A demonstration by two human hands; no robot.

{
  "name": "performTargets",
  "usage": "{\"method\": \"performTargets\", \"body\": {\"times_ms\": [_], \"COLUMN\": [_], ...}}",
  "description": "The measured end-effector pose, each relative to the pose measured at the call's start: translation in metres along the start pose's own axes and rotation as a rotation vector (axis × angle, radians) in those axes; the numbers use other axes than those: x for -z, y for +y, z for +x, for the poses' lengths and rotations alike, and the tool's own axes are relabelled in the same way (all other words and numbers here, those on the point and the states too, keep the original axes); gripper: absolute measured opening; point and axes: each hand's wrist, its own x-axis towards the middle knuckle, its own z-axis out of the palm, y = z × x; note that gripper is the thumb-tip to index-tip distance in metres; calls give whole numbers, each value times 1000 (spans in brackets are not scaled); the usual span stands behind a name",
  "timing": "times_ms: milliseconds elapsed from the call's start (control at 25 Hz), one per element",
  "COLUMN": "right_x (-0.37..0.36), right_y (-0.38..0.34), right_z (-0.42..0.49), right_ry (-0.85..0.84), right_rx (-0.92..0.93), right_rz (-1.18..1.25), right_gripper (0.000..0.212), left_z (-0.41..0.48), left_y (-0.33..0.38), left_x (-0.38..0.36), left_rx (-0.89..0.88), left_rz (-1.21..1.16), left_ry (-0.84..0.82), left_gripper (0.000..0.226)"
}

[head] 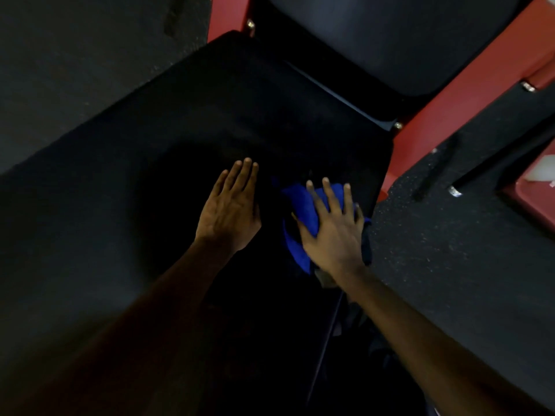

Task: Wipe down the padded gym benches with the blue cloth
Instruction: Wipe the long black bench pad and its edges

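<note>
Smooth black padded bench [210, 109], left hand [229, 210] flat, right hand [333, 232] spread, pressing crumpled blue cloth [300, 211]

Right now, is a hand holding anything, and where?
Nothing is gripped. The right hand presses flat on the middle of the blue cloth; the left hand rests on the bench pad.

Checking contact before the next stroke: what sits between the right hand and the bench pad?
In the head view, the bunched blue cloth lies between them: the right hand presses it with straight, spread fingers onto the black bench pad.
</note>
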Motion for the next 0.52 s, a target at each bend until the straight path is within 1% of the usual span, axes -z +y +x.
{"method": "performTargets", "body": {"times_ms": [80,120,200,240,280,320,440,520], "right_x": [-1,1,6,8,10,11,13,9], "right_y": [-1,-3,-7,-10,-15,-20,-40,-45], "right_z": [44,67,101,103,94,74,-22,-57], "right_ry": [64,66,69,68,58,48,-62,-122], "right_rx": [-76,-134,-262,-286,-271,-213,68,182], "right_rz": [20,54,128,139,141,127,40,-3], "right_gripper": [72,71,75,77,79,81,84,80], "left_z": [-3,-7,-20,-28,-35,-40,-42,-41], "left_y": [-4,-9,-25,-33,-39,-43,-41,-39], "left_x": [4,7,13,15,16,17,14,15], "left_rx": [34,57,98,113,119,118,109,114], "left_rz": [-31,-31,-7,9,23,38,65,62], "left_ry": [44,59,51,32,21,23,28,22], "left_gripper": [68,66,64,63,62,63,67,69]}}
